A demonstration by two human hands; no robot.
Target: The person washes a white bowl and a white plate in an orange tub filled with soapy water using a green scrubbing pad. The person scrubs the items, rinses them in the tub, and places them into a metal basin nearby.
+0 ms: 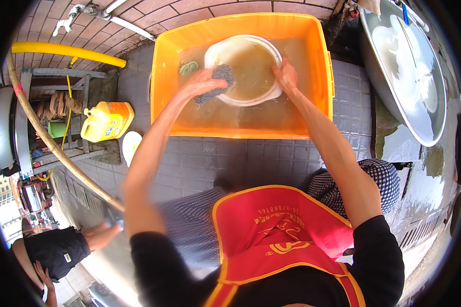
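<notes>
An orange plastic tub (238,132) holds murky water. In it lies a round white basin (249,103) with a thick rim, brownish water inside it. My left hand (205,82) grips a grey scouring pad (223,75) against the basin's left side. My right hand (286,76) holds the basin's right rim, thumb at the inner edge and the other fingers partly hidden. A crumpled green cloth (188,68) is in the water left of the basin, just above my left wrist.
Left of the tub stand a yellow jug (107,121), a white lid-like object (131,147) and a metal rack (57,72) behind a wooden pole (50,140). A large metal basin (407,76) is at right. A person (57,251) is at lower left.
</notes>
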